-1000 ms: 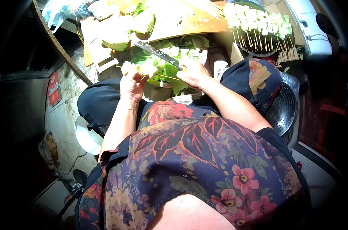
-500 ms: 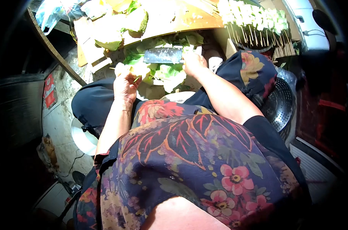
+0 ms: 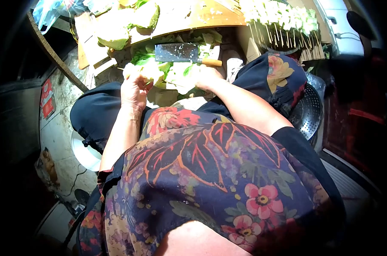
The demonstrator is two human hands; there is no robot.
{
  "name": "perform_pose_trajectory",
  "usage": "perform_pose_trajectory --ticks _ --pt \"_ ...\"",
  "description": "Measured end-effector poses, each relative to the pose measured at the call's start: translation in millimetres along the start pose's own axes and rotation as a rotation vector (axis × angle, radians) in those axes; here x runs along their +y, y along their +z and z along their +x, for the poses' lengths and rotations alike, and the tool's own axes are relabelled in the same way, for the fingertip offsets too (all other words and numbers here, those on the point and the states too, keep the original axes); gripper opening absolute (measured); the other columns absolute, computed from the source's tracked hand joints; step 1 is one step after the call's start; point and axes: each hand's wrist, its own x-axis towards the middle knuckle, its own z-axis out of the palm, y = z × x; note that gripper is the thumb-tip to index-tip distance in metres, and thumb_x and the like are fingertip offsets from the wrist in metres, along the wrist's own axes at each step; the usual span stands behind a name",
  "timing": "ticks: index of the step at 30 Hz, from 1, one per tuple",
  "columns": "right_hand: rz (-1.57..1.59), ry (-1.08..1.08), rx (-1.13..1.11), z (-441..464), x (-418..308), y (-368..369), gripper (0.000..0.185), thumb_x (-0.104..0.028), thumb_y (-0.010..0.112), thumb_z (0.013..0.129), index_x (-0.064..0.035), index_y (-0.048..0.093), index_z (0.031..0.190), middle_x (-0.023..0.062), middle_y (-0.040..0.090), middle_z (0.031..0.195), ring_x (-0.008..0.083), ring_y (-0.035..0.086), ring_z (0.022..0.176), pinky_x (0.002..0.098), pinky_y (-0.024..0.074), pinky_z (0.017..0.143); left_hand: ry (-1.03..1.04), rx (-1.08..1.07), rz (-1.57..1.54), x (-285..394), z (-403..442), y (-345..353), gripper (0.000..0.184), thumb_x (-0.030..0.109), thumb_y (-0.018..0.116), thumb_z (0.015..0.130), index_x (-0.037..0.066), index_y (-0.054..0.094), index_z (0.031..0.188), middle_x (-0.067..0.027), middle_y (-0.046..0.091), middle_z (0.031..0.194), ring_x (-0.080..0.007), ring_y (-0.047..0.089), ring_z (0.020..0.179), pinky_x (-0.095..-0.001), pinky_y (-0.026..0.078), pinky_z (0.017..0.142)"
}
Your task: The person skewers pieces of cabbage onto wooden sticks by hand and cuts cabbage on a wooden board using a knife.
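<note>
My left hand (image 3: 134,87) is closed round pale green leaf pieces (image 3: 153,71), with a thin stick tip poking out at its left. The cleaver (image 3: 176,52) lies flat on the leaves beyond my hands, its wooden handle (image 3: 211,62) pointing right. Just below that handle, my right hand (image 3: 208,77) is at the right edge of a large pale leaf (image 3: 180,77). Glare washes out its fingers, so their grip cannot be made out. Leaf scraps (image 3: 208,37) lie under and around the blade.
A wooden board (image 3: 202,17) runs along the back, with cabbage chunks (image 3: 145,16) at its left. Skewered pale green pieces (image 3: 279,16) stand in rows at the back right. A metal colander (image 3: 309,113) is right of my knee, a white bucket (image 3: 84,151) at the left.
The cleaver was in my right hand; it now rests on the leaves, let go. My right hand has moved down to the large leaf. My left hand still holds its leaf pieces.
</note>
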Motion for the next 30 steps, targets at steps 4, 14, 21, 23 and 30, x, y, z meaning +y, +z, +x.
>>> perform_pose_trajectory --ticks 4,14,21,23,30 --pt "0.191 0.066 0.121 10 10 14 0.034 -0.025 0.063 0.077 -0.0032 0.066 0.103 0.0186 0.066 0.103 0.0293 0.064 0.098 0.037 0.0502 0.084 -0.003 0.04 0.035 0 -5 6 0.024 0.011 0.059 0.079 0.007 0.058 0.103 -0.0068 0.064 0.097 -0.0215 0.061 0.094 -0.043 0.047 0.085" --pt "0.837 0.126 -0.189 0 -22 -30 0.02 -0.019 0.059 0.08 -0.0033 0.061 0.068 0.0097 0.059 0.064 0.0123 0.052 0.046 0.0281 0.0368 0.036 0.048 0.012 -0.113 5 0 0 0.021 0.015 0.061 0.084 0.012 0.056 0.104 -0.0021 0.063 0.092 -0.019 0.062 0.087 -0.0388 0.048 0.079" --pt "1.705 0.102 -0.176 -3 -20 -54 0.012 -0.016 0.058 0.084 -0.0087 0.057 0.074 0.0008 0.051 0.062 0.0084 0.046 0.045 0.0223 0.0379 0.039 0.089 -0.002 -0.16 8 0 10 0.01 0.013 0.057 0.079 0.009 0.062 0.087 -0.0028 0.067 0.084 -0.018 0.063 0.081 -0.0364 0.048 0.077" --pt "1.74 0.035 -0.197 -12 -22 -72 0.008 -0.008 0.051 0.083 -0.0078 0.058 0.087 0.0005 0.052 0.066 0.0097 0.049 0.051 0.0238 0.0406 0.045 0.11 -0.01 -0.194 10 0 9 0.01 0.012 0.056 0.079 0.008 0.062 0.087 -0.0031 0.067 0.084 -0.0184 0.063 0.081 -0.0366 0.049 0.077" --pt "1.497 -0.027 0.133 -11 -17 -82 0.007 -0.009 0.057 0.082 -0.0046 0.06 0.087 0.0017 0.054 0.067 0.0115 0.055 0.054 0.0248 0.0461 0.047 0.184 -0.023 -0.233 14 0 4 0.019 0.01 0.057 0.079 0.011 0.056 0.098 -0.0022 0.061 0.09 -0.0169 0.059 0.086 -0.0351 0.045 0.081"
